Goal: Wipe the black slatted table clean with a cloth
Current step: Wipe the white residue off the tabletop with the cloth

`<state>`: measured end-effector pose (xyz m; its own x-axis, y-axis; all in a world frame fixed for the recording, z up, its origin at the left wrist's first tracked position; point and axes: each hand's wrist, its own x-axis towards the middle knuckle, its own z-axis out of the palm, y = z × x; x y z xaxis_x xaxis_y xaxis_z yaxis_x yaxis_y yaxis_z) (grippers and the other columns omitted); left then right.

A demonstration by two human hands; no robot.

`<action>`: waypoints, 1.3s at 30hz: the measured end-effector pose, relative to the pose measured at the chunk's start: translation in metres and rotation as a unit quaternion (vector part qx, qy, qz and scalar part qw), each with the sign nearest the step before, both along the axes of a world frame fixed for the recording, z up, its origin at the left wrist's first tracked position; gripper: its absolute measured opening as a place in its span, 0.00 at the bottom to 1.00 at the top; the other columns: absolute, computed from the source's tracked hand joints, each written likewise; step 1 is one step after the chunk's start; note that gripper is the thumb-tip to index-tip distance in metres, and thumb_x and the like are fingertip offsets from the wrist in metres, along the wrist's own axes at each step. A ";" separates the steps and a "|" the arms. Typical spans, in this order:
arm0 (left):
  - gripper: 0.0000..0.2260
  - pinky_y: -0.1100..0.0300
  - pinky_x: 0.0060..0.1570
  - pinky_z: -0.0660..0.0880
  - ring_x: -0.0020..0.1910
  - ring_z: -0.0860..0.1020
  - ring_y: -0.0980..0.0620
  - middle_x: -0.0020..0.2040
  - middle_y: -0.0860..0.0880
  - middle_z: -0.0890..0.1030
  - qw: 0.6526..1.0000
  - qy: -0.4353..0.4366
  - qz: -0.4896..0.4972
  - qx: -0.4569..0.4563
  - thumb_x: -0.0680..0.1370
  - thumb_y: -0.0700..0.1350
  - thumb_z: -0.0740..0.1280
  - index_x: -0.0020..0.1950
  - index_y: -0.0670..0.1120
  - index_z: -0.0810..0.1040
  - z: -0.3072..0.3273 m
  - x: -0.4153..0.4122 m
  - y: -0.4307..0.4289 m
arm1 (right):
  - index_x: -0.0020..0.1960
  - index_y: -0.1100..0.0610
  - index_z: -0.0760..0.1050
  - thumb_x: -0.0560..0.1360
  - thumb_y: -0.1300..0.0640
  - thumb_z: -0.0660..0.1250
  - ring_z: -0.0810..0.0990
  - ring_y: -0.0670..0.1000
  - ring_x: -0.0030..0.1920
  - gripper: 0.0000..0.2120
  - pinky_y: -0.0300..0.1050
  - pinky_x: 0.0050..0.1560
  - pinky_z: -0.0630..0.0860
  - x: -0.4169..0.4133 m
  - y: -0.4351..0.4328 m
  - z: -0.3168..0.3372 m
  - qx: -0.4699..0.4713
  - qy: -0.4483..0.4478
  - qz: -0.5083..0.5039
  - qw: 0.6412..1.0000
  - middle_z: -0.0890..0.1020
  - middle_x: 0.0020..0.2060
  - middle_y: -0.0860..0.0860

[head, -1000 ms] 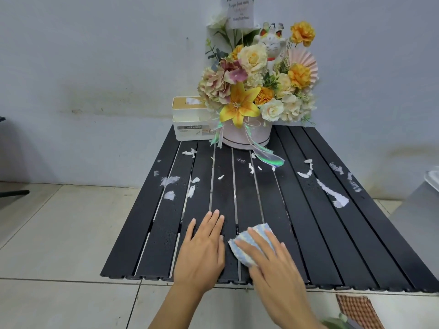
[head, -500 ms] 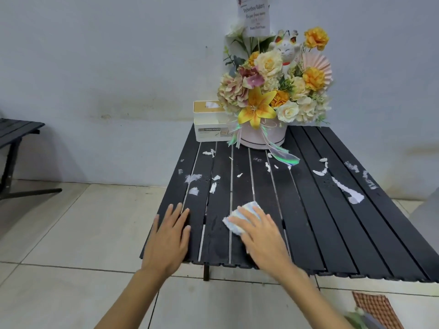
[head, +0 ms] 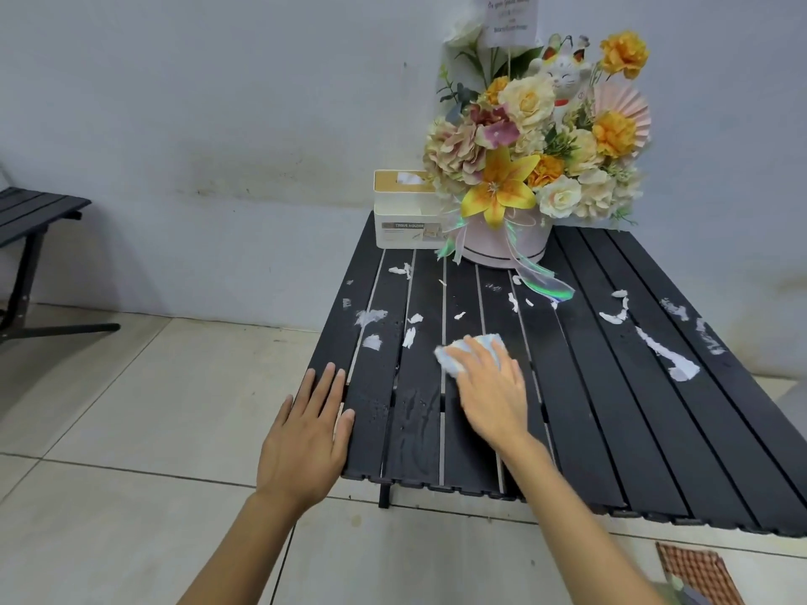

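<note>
Cloth (head: 450,358) lies near the middle of the black slatted table (head: 611,430), pressed flat under the right hand (head: 493,397), its fingers straight. Left hand (head: 305,438) rests flat at the table's left edge, gripping nothing.

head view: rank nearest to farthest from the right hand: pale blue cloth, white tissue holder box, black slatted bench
1. Pale blue cloth, under the right hand.
2. White tissue holder box, farther back, slightly left.
3. Black slatted bench, far left.
</note>
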<state>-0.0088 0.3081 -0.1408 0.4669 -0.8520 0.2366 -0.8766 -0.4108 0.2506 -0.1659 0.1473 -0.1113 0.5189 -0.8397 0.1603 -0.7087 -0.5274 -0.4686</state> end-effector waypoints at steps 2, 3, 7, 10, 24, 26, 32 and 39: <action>0.31 0.60 0.70 0.42 0.73 0.39 0.57 0.74 0.58 0.43 1.000 -0.002 0.002 0.001 0.73 0.60 0.30 0.73 0.49 0.41 -0.001 0.001 -0.001 | 0.63 0.39 0.69 0.74 0.45 0.38 0.51 0.44 0.72 0.26 0.48 0.74 0.49 -0.004 0.033 -0.007 -0.038 -0.008 0.089 0.995 0.66 0.67 0.38; 0.31 0.59 0.71 0.43 0.74 0.43 0.55 0.74 0.56 0.46 1.000 -0.009 0.001 0.006 0.75 0.60 0.30 0.74 0.47 0.44 -0.001 0.002 -0.001 | 0.65 0.39 0.68 0.73 0.47 0.37 0.49 0.43 0.73 0.28 0.46 0.74 0.45 -0.011 0.050 -0.012 -0.034 -0.005 0.139 0.990 0.64 0.70 0.38; 0.28 0.55 0.70 0.50 0.70 0.66 0.48 0.70 0.45 0.69 0.997 -0.045 -0.030 0.064 0.82 0.53 0.39 0.70 0.38 0.66 0.002 0.006 0.000 | 0.68 0.33 0.60 0.73 0.51 0.42 0.41 0.37 0.74 0.27 0.39 0.73 0.36 -0.052 0.084 -0.008 -0.015 0.036 0.300 0.953 0.54 0.72 0.31; 0.30 0.58 0.70 0.45 0.73 0.58 0.50 0.73 0.47 0.62 0.998 -0.036 -0.044 0.038 0.80 0.55 0.36 0.73 0.39 0.59 0.002 0.007 -0.001 | 0.67 0.35 0.64 0.71 0.50 0.41 0.42 0.35 0.73 0.29 0.41 0.75 0.39 -0.059 0.048 0.001 0.015 0.067 0.322 0.944 0.54 0.70 0.28; 0.27 0.58 0.67 0.55 0.69 0.67 0.50 0.70 0.47 0.69 0.999 -0.021 -0.021 0.036 0.82 0.52 0.40 0.70 0.41 0.68 0.004 0.007 0.001 | 0.65 0.35 0.64 0.73 0.55 0.50 0.55 0.44 0.73 0.24 0.47 0.69 0.52 -0.014 0.096 -0.015 -0.062 0.012 0.246 0.967 0.67 0.69 0.38; 0.26 0.59 0.68 0.52 0.71 0.63 0.52 0.72 0.48 0.67 0.999 -0.007 -0.023 0.031 0.81 0.52 0.41 0.71 0.42 0.66 0.003 0.006 -0.001 | 0.65 0.31 0.60 0.73 0.52 0.46 0.49 0.39 0.74 0.25 0.42 0.73 0.45 -0.031 0.086 -0.007 -0.038 0.028 0.283 0.958 0.62 0.70 0.33; 0.33 0.63 0.69 0.34 0.73 0.40 0.61 0.75 0.56 0.44 1.000 -0.001 -0.021 0.011 0.73 0.57 0.29 0.76 0.49 0.46 0.006 0.003 0.000 | 0.67 0.38 0.66 0.74 0.44 0.39 0.51 0.46 0.75 0.27 0.50 0.74 0.52 -0.003 0.018 -0.006 -0.023 0.028 0.029 0.999 0.62 0.72 0.39; 0.42 0.59 0.72 0.36 0.72 0.35 0.61 0.73 0.60 0.38 0.997 0.047 -0.047 0.042 0.63 0.65 0.16 0.73 0.52 0.39 0.005 0.023 0.014 | 0.61 0.39 0.68 0.74 0.60 0.53 0.60 0.51 0.72 0.21 0.52 0.72 0.54 0.042 0.090 -0.011 -0.057 -0.012 0.032 0.998 0.69 0.65 0.41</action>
